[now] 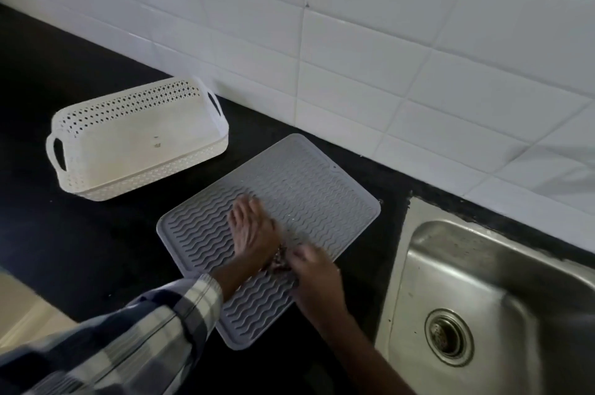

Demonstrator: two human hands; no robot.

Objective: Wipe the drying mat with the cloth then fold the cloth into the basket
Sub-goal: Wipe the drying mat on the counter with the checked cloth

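Your left hand (pixel 254 227) lies flat, palm down, on the grey drying mat (pixel 309 188), its fingers (pixel 244 206) spread and stretched toward the wall, gripping nothing. Its checked sleeve (pixel 180 304) comes in from the lower left. Your right hand (pixel 314 269) reaches in from the lower right and sits just beside the left wrist, over the near half of the mat. Its fingers are curled, and a small dark bunched patch (pixel 280 261) shows between the two hands; it may be the cloth, but motion blur keeps you from telling, or from telling whether the right hand actually grips it.

The mat lies on the black table (pixel 96 233), turned at an angle, one corner near the steel sink (pixel 502 291) on your right. The sink basin holds nothing but its drain (pixel 449 336).

Farther left, apart from the mat, the white perforated basket (pixel 96 183) stands on the table near the tiled wall (pixel 418 40), with nothing inside it.
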